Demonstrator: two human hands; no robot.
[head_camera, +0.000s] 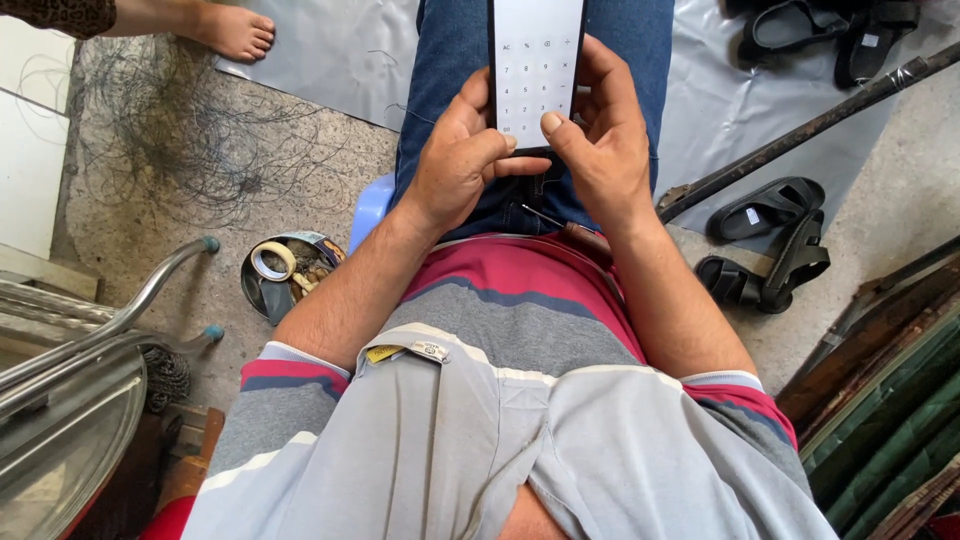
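I sit on a blue stool (371, 207) and hold a smartphone (535, 62) over my jeans-clad lap. Its white screen shows a calculator keypad. My left hand (463, 160) grips the phone's lower left edge, fingers curled under its bottom. My right hand (598, 130) wraps the right edge, and its thumb rests on the lower part of the screen. The phone's top runs out of view.
A round tin (284, 272) with tape rolls sits on the concrete floor at left. Tangled thin wire (190, 130) lies beyond it, near another person's bare foot (232, 29). Black sandals (768, 240) and a dark pole (800, 130) lie at right. Metal tubing (120, 310) stands at left.
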